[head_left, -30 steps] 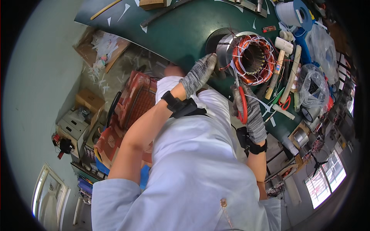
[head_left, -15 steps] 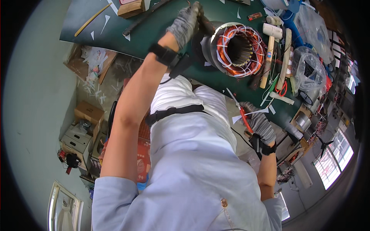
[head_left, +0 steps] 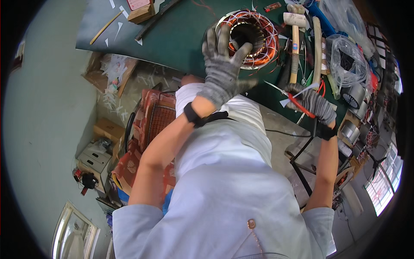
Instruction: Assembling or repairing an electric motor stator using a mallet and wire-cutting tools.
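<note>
On the green table [head_left: 181, 43] stands a round motor stator [head_left: 268, 41], its copper windings tied with white cord around a dark hollow bore. My left hand [head_left: 222, 77], in a grey striped glove, is open with fingers spread. Its fingertips reach over the stator's near left rim; whether they touch it I cannot tell. My right hand [head_left: 317, 103], gloved alike, is closed around red-handled scissors [head_left: 301, 107] whose blades point to the upper left. White film strips [head_left: 307, 90] stick out by the same hand.
A white-headed mallet [head_left: 295, 20] and a wooden stick [head_left: 317, 47] lie right of the stator. Beyond are a clear plastic bag [head_left: 347, 71] and a red lighter [head_left: 272, 7]. A wooden block [head_left: 141, 14], dark bar [head_left: 157, 19] and thin stick [head_left: 105, 28] lie at the left.
My left hand has moved from the stator's far left to its near side, fingers now spread. My right hand has risen rightward with the scissors. The stator's opening now faces more upward.
</note>
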`<state>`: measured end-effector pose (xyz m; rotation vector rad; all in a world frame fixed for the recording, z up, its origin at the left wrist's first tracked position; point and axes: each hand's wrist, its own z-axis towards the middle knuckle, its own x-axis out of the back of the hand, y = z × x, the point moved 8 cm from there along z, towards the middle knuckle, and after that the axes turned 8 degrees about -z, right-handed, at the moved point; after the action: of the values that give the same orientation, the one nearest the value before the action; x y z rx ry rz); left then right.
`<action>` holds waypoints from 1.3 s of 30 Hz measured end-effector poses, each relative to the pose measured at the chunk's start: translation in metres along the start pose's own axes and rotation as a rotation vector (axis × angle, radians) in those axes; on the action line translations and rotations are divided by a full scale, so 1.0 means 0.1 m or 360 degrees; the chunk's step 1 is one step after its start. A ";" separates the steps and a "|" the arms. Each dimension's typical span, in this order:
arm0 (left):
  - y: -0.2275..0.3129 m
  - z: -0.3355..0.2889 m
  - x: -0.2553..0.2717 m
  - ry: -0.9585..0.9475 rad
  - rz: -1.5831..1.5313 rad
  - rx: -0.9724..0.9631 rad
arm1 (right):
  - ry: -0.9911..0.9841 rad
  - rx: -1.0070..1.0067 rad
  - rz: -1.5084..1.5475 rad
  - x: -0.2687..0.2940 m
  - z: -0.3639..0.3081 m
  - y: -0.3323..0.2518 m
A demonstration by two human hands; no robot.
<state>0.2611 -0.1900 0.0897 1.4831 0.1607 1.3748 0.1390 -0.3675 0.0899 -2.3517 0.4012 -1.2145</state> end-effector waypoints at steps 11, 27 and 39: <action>0.06 0.10 -0.11 0.0271 0.0201 -0.0280 | 0.0589 0.0023 0.0328 -0.46 0.03 0.06; 0.30 -0.04 -0.06 -0.0818 -0.0015 -0.0152 | 0.1772 -0.0685 0.1063 -0.69 0.42 -0.13; -0.61 0.06 1.13 -0.0262 -0.1032 0.0423 | 0.1654 -0.0622 0.0875 -0.31 0.49 -0.08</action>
<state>0.3351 -0.0883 0.1189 1.5634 0.6770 0.7234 0.1624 -0.3337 0.0477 -1.4580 1.5975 -2.0707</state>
